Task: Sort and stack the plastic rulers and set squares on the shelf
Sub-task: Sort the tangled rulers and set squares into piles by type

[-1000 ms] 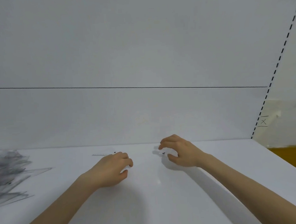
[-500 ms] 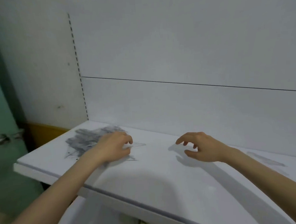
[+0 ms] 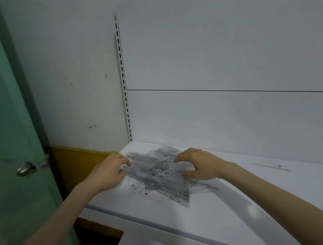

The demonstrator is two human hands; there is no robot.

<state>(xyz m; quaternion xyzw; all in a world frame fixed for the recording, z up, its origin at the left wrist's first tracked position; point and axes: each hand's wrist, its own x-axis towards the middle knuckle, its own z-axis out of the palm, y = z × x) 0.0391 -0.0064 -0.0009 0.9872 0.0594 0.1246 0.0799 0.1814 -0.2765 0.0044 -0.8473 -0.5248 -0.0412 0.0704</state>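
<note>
**Both hands on the clear plastic tangle**

White shelf (image 3: 239,203) carried the pile (image 3: 160,172) of rulers and set squares near its left end: thin clear plastic, printed scales, sharp corners crossing every way. My left hand (image 3: 108,174) pinched its left edge and my right hand (image 3: 198,164) curled round its right side, probably to gather the slippery pieces for sorting.
</note>
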